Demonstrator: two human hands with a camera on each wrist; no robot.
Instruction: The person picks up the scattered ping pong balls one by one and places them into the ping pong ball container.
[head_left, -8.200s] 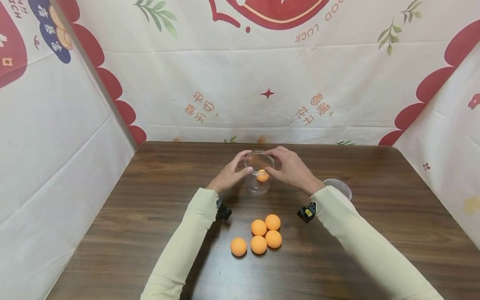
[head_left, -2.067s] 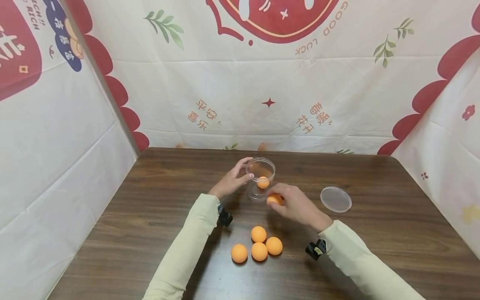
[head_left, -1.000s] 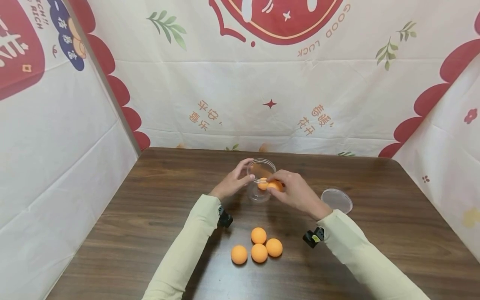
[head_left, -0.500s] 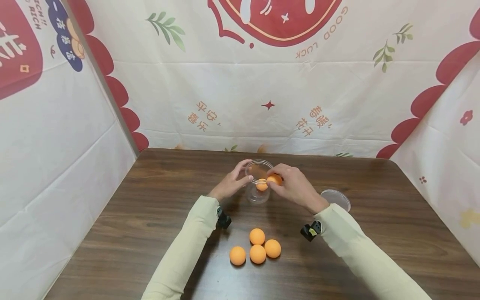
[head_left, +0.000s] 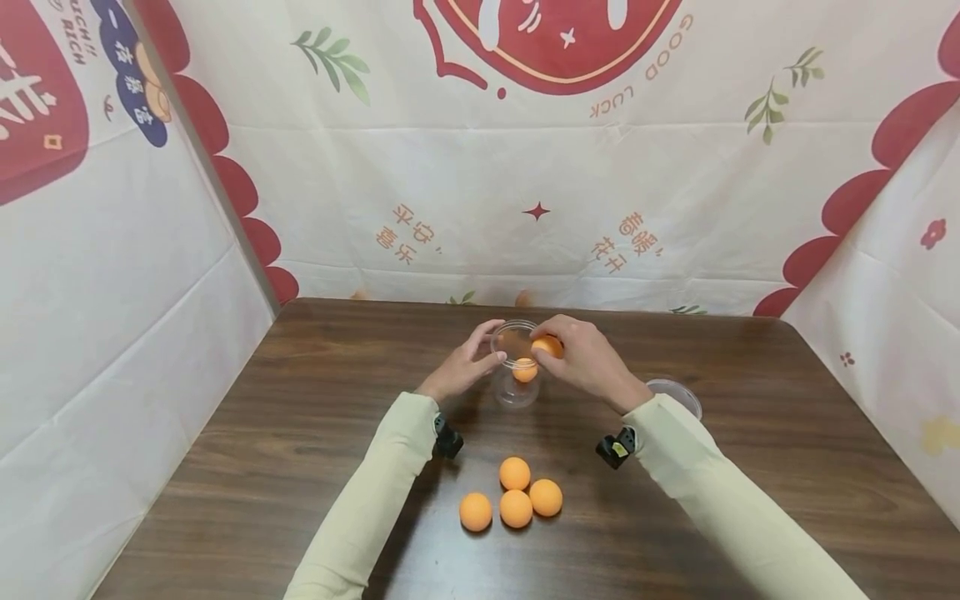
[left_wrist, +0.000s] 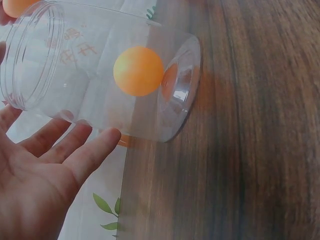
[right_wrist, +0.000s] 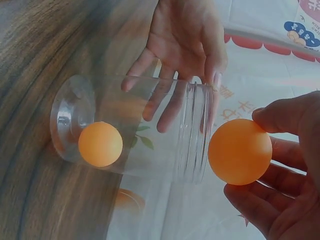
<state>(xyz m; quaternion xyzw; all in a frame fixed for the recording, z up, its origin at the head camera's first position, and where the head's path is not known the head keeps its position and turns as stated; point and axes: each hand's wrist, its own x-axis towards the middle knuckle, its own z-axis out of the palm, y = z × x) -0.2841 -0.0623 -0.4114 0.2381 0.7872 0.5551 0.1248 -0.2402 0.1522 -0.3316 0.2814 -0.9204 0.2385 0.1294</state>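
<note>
A clear plastic jar [head_left: 516, 393] stands upright and uncapped on the table, with one orange ping-pong ball [right_wrist: 100, 144] inside near its bottom. My left hand [head_left: 467, 364] holds the jar from the left, thumb in front near the rim and fingers along the far side. Beside the jar's mouth, on the right, my right hand [head_left: 588, 358] pinches a second orange ball [right_wrist: 240, 151] between thumb and fingers, at about rim height and outside the opening. Several more orange balls [head_left: 515, 508] lie grouped on the table nearer to me.
A clear round lid [head_left: 678, 396] lies on the dark wood table [head_left: 300, 433] to the right, partly hidden by the right forearm. White printed cloth [head_left: 450, 167] hangs behind the table and along both sides.
Earlier both hands were on the jar; since then the right hand has picked up a ball from the group and raised it up to the jar's rim. The left hand stays on the jar.
</note>
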